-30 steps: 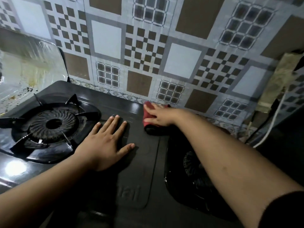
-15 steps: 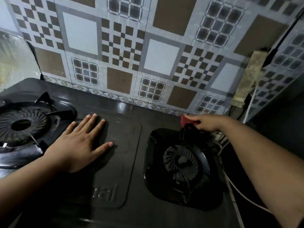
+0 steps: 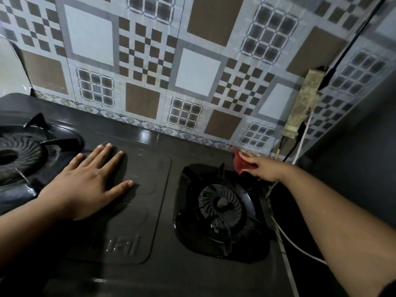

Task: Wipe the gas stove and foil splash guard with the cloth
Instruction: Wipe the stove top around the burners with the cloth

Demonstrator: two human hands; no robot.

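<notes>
- The black two-burner gas stove (image 3: 167,211) filled the lower frame; its rear edge showed a glossy sheen at centre, which may be damp from wiping, though this could not be confirmed.
- The red cloth (image 3: 241,162) lay at the stove's far right rear corner, centre right of the frame, just behind the right burner grate (image 3: 220,209).
- The shiny foil splash guard (image 3: 10,69) stood at the upper left edge, well apart from the cloth; judged not yet under attention.
- Judgement: stove wiping was under way, with the burner surrounds, front panel and guard apparently outstanding.
- The right hand (image 3: 260,168) was extended forward with its fingers closed on the cloth, pressing it to the stove.
- The left hand (image 3: 90,183) lay flat, palm down, on the stove's centre panel, fingers straight and slightly spread, holding nothing; it appeared to brace.
</notes>
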